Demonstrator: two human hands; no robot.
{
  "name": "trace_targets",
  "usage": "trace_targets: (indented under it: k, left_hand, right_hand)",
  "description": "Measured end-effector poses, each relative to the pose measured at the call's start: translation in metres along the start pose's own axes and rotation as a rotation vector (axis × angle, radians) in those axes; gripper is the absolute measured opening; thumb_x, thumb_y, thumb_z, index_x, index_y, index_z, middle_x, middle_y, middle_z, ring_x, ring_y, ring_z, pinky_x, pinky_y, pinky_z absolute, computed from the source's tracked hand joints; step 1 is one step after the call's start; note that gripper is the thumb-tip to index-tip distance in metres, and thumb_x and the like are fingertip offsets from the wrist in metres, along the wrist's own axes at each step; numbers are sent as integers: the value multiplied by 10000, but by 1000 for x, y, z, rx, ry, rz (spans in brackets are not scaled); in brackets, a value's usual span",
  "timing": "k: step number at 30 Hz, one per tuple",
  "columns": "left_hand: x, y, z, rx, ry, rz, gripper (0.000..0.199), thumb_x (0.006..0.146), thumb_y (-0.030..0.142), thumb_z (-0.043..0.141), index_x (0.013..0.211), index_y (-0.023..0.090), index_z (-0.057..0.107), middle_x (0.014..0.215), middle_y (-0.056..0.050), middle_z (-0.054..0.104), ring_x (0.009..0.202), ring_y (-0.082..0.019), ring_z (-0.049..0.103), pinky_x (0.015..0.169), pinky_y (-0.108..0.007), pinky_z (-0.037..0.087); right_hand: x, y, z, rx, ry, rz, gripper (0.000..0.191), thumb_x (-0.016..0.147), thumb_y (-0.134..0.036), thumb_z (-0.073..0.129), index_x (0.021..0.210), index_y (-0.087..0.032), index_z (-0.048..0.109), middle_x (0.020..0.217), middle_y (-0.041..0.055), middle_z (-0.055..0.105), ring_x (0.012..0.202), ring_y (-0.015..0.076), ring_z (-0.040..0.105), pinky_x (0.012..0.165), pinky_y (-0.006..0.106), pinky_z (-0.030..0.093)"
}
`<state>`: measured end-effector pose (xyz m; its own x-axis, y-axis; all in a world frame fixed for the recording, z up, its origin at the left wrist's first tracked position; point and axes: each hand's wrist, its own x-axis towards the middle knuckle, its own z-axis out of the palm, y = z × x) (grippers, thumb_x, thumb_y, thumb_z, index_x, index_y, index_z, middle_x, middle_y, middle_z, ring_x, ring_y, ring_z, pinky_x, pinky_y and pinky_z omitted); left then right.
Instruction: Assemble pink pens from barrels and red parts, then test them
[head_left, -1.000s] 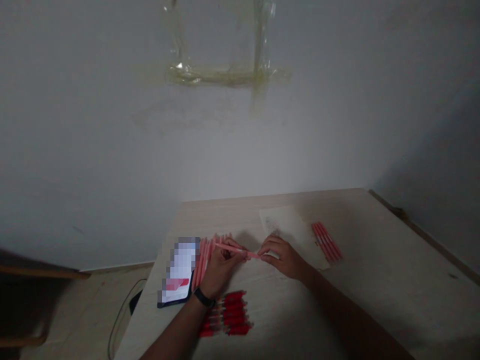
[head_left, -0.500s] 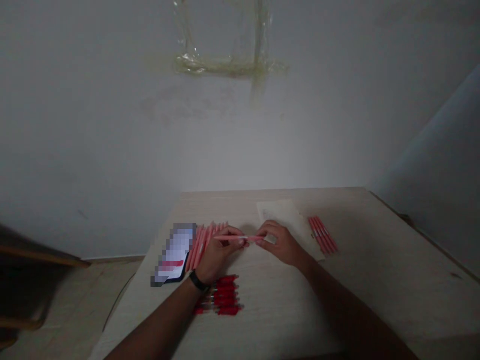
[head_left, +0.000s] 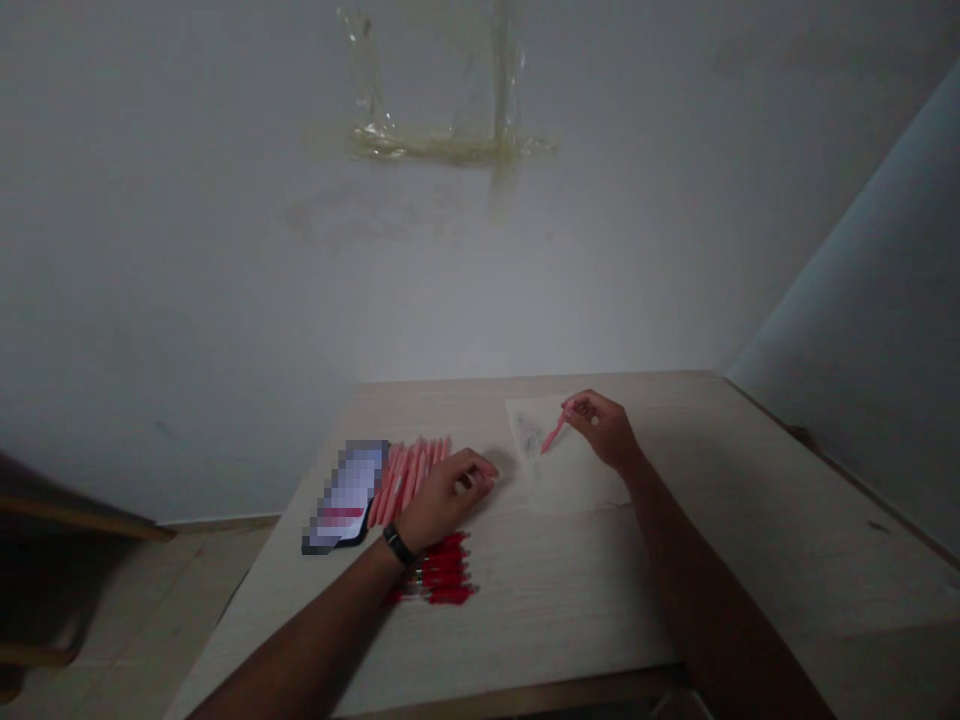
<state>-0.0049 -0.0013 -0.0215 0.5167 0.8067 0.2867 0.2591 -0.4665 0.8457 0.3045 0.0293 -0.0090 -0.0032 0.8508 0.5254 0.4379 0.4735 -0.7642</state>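
Note:
My right hand (head_left: 604, 430) pinches a pink pen (head_left: 553, 434) over a sheet of white paper (head_left: 574, 490). The pen slants down to the left, its lower end close to dark scribbles on the sheet; whether it touches I cannot tell. My left hand (head_left: 450, 490) is just above the table, left of the paper, thumb and fingers closed on a small pink piece (head_left: 487, 469) that looks like a pen cap. Beside that hand lies a row of pink pens (head_left: 405, 475). Red pens (head_left: 448, 577) lie below its wrist, partly covered.
A phone (head_left: 351, 490) with a blurred screen lies at the table's left side. The wooden table (head_left: 555, 620) meets a pale wall (head_left: 637, 250) at the back. Yellowed tape (head_left: 435, 148) is stuck on that wall.
Both hands held the pink pen level between them; now my right hand has carried it right, over the paper, and tilted it. The pink pens at the right are now hidden behind my right arm.

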Motion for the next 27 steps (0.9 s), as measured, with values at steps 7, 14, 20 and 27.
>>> trace_targets:
  k: [7,14,20,27]
  left_hand:
    - [17,20,29,264,-102,117,209,846,332,700,1031,238,717,1053,-85,685,969,-253,618,873,-354,452]
    - [36,22,70,739,-222,-2,318,890,427,627,1073,171,667,1119,-130,642,1049,-288,574,899,-423,470]
    - [30,11,80,851,-207,21,379,825,367,706,1147,191,612,1212,-117,605,1126,-298,535,930,-438,463]
    - [28,13,77,841,-228,17,375,833,359,701,1154,190,602,1270,-119,589,1160,-303,521,938,-438,462]
  right_hand:
    - [-6,3,2,-191,-193,-13,137,882,-304,620,826,-180,635,697,-8,631,600,117,536,570,225,397]
    - [-10,5,6,-187,-269,43,120,859,-278,600,775,-195,617,704,0,659,597,122,549,561,222,389]
    - [-10,1,10,-215,-291,40,95,845,-265,602,782,-199,631,654,-26,613,571,114,517,543,219,361]
    - [-10,1,9,-207,-305,39,113,852,-279,593,780,-197,622,657,-26,612,568,111,512,547,215,360]
